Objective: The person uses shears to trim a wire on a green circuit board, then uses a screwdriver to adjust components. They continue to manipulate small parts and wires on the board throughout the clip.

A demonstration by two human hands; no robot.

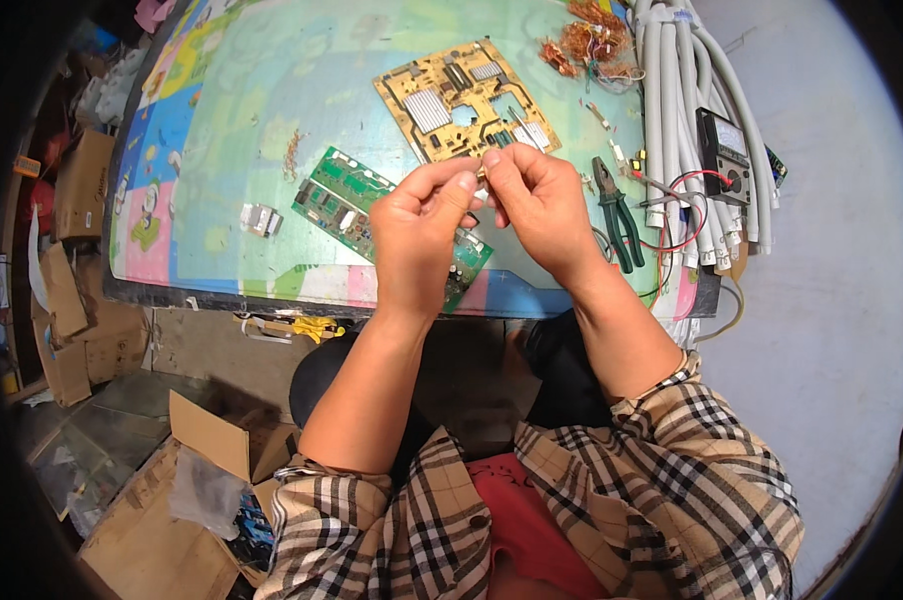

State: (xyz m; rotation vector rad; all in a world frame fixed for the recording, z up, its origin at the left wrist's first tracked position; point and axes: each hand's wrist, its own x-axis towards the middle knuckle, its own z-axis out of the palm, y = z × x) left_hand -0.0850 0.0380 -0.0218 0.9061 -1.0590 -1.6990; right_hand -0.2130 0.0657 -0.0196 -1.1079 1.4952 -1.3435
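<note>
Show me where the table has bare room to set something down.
The widest free patch on the table lies left of the yellow circuit board, beyond the green circuit board. Its right edge is crowded with pliers, meter, pale tubes and copper wire.

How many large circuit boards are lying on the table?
2: a yellow-brown board just beyond the right hand, and a green board, partly hidden by the left hand.
</note>
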